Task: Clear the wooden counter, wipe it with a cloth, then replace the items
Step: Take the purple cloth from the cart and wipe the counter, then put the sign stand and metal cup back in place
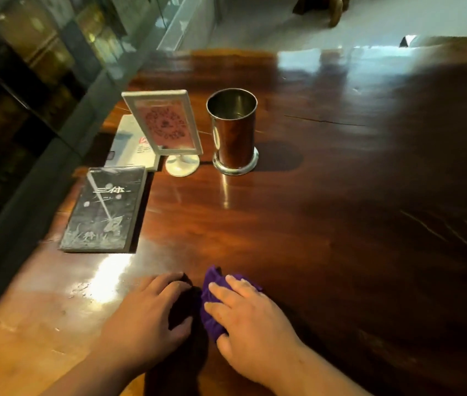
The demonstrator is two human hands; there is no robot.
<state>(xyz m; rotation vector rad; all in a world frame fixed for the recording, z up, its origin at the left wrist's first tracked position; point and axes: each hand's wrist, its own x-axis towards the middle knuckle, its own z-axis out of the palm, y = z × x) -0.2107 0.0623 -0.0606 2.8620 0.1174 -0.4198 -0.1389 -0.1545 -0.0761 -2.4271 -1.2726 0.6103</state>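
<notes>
While both hands rest at the near edge of the worktop point(326, 195), the purple cloth point(215, 298) lies bunched between them. Right hand point(250, 318) presses flat on the cloth, fingers spread, thumb tucked at its near side; grip reads as holding the cloth down, not a closed fist. Left hand point(146, 315) sits just beside it, fingers curled onto a dark fold; whether that fold is cloth or shadow cannot be told.

Handling, est.: cloth is soft, light, w/ no stiffness; it bunches under load. Take hold by palm pressure on top, fingers wide, so it does not roll up.

Items not yet cleared, left side, well apart from the hands:
- Dark book point(105, 208), flat; stiff, lift by edge.
- White box point(132, 144) beyond it, partly hidden.
- Framed sign point(162, 121) on a round foot; light, prob. tips easily, take by the stem.
- Metal cup point(232, 132), upright, appears empty; smooth wall, likely slippery.

Surface: dark polished wood, glossy, strong window glare; a crack line runs right of the cup. Glass panel borders the left edge. Pale floor beyond.
</notes>
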